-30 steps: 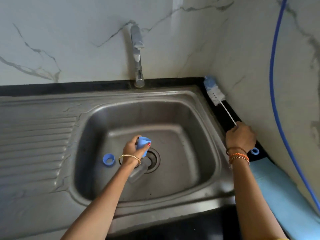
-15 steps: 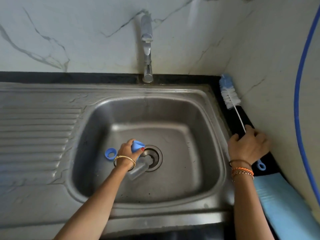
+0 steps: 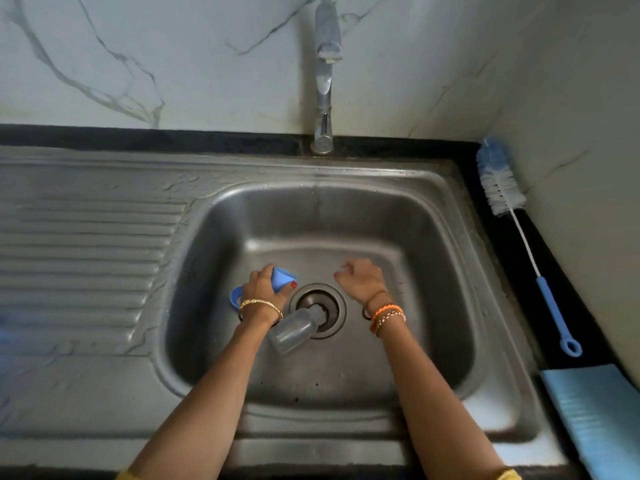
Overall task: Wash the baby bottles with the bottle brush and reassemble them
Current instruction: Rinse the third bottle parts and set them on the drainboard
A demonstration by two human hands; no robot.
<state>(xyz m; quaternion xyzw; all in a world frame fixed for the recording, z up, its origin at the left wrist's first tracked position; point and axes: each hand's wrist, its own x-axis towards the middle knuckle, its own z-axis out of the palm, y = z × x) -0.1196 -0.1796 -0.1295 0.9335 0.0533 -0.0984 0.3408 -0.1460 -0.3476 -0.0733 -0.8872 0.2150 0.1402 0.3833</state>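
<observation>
My left hand (image 3: 264, 285) is closed around a blue bottle cap (image 3: 282, 277) low in the sink basin (image 3: 433, 306). A clear baby bottle (image 3: 294, 332) lies on its side with its neck over the drain (image 3: 320, 308), just below that hand. A blue screw ring (image 3: 234, 296) lies on the basin floor, partly hidden behind my left wrist. My right hand (image 3: 362, 278) hovers right of the drain, empty, fingers loosely curled. The bottle brush (image 3: 519, 237), white-and-blue bristles with a blue handle, rests on the black counter strip along the right wall.
A steel tap (image 3: 325, 74) stands at the back, over the basin, with no water running. The ribbed draining board (image 3: 86, 254) lies to the left. A light blue cloth or mat (image 3: 595, 417) sits on the counter at the near right.
My right hand let go of the brush handle on the right counter and moved left into the basin beside the drain. My left hand kept hold of the blue cap.
</observation>
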